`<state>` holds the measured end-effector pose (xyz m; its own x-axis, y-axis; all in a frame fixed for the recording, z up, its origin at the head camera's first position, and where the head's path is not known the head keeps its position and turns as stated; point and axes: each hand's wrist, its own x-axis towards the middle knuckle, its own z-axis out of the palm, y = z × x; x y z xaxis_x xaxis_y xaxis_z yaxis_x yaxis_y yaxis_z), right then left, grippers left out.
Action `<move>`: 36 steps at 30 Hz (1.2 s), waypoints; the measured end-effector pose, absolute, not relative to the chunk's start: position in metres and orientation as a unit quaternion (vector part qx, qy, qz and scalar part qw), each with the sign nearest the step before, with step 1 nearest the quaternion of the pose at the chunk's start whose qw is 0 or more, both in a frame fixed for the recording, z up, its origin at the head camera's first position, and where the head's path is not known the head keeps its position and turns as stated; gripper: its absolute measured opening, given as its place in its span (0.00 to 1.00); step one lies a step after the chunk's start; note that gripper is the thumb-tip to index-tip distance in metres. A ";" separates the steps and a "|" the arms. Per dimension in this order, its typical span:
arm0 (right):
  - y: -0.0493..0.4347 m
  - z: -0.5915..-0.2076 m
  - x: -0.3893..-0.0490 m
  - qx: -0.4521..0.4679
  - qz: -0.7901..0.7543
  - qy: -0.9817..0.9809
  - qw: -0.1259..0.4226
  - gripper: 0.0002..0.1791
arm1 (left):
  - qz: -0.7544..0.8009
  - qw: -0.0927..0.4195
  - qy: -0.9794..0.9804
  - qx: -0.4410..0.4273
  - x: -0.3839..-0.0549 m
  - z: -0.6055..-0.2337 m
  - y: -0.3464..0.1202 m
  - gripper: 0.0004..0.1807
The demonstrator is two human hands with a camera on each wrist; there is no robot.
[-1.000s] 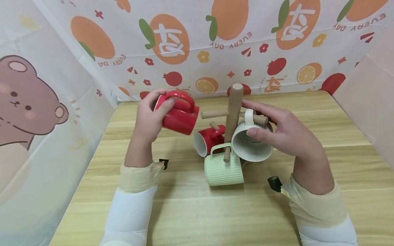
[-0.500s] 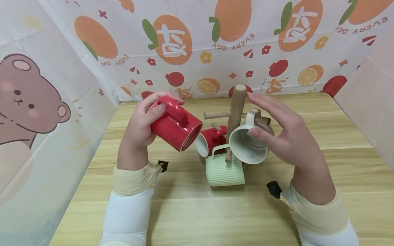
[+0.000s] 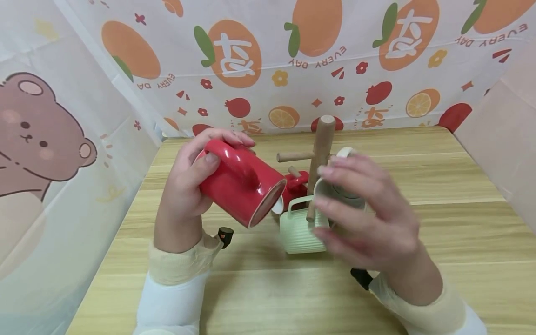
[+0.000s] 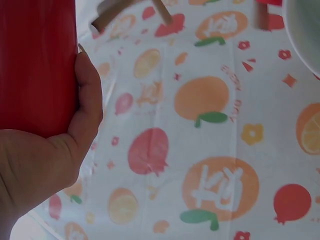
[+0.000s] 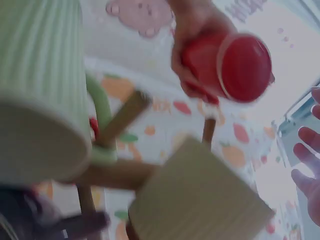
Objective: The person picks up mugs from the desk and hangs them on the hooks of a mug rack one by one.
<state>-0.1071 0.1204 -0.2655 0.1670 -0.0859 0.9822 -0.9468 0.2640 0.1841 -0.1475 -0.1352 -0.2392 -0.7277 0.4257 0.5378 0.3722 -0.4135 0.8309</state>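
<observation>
My left hand (image 3: 184,181) grips a glossy red mug (image 3: 244,186) in the air left of the wooden mug tree (image 3: 323,139). Its thumb lies at the mug's handle, and the base faces right and down. Blurred in the head view, my right hand (image 3: 377,218) passes before the tree with fingers spread and holds nothing. Behind it, partly covered, a ribbed white mug (image 5: 197,200) hangs on an upper peg. A ribbed pale green mug (image 3: 303,232) hangs on a front peg. Another red mug (image 3: 294,190) hangs farther back, partly hidden by the held one.
The tree stands on a light wood table (image 3: 268,298). An upper left peg (image 3: 293,157) holds nothing. A fruit-printed sheet (image 3: 251,46) hangs behind the table, with a bear-printed one (image 3: 42,135) at left. Something dark (image 5: 30,215) shows low in the right wrist view.
My right hand has left the white mug on its peg and come nearer, leftward across it. The held red mug has tipped, its base swinging down and towards me, and moved slightly lower.
</observation>
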 end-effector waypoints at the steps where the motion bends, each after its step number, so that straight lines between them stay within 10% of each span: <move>1: 0.117 -0.266 -0.105 0.501 0.353 -0.536 0.581 0.12 | 0.756 0.015 0.539 0.372 -0.145 -0.239 -0.134 0.13; 36: 0.090 -0.285 -0.093 0.433 0.327 -0.731 0.415 0.34 | 0.620 0.094 0.702 0.337 -0.156 -0.246 -0.126 0.31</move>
<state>-0.0926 0.0896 -0.2852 -0.2809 -0.3621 0.8888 -0.9039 0.4112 -0.1181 -0.1563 -0.1264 -0.2461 -0.7546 0.5907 0.2859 0.3574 0.0046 0.9339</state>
